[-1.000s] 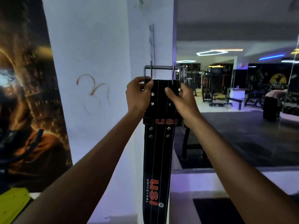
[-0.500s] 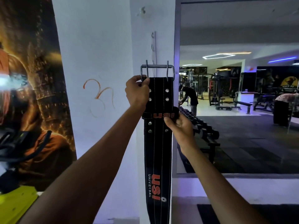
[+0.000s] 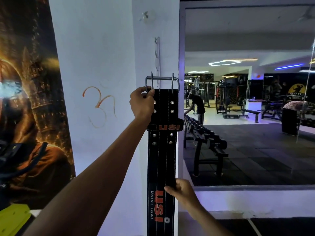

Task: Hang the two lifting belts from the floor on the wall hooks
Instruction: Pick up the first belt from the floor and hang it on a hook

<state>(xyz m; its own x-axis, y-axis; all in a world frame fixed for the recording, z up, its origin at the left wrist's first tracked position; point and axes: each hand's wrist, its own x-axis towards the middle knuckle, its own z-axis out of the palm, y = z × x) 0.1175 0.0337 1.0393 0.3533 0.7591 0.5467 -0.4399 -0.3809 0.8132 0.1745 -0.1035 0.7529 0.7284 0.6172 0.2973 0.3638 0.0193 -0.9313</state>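
A black lifting belt (image 3: 162, 159) with orange USI lettering hangs straight down against the white pillar. Its steel double-prong buckle (image 3: 162, 83) is at the top, level with the foot of a white hook strip (image 3: 157, 58) fixed to the pillar. My left hand (image 3: 142, 103) grips the belt's top left corner at the buckle. My right hand (image 3: 181, 190) pinches the belt's right edge much lower, near the lettering. Whether the buckle rests on a hook cannot be seen. The second belt is not in view.
A large poster (image 3: 30, 103) covers the wall at left. A big wall mirror (image 3: 247, 99) at right reflects a dumbbell rack (image 3: 204, 138), gym machines and a person bending over. A yellow object (image 3: 12, 220) lies at the lower left.
My right hand has let go of the belt's top and slid down its right edge to near the lettering. My left hand stays at the buckle, and the belt hangs straighter.
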